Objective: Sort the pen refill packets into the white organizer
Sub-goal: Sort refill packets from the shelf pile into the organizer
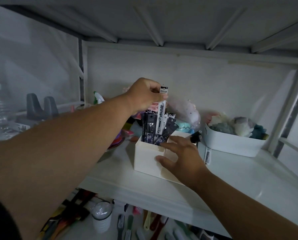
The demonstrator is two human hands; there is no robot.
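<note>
On the white shelf [240, 181], near its middle, we see the white organizer [145, 158] standing upright, its left compartment packed with pen refill packets [151, 129] that stick up above the rim. Our left hand [144, 96] reaches in from the left and pinches the top of a white refill packet [161, 111] between thumb and curled fingers, holding it upright with its lower end down among the other packets. Our right hand [181, 156] lies over the right side of the organizer, fingers spread and fairly straight, thumb against the near wall, gripping nothing. Just right of the organizer another packet [208, 155] lies flat on the shelf. Farther right sits a white bin [231, 144] heaped with soft, pale items. Below the near edge of the shelf, brushes and a small jar [101, 217] lie on a lower surface.
</note>
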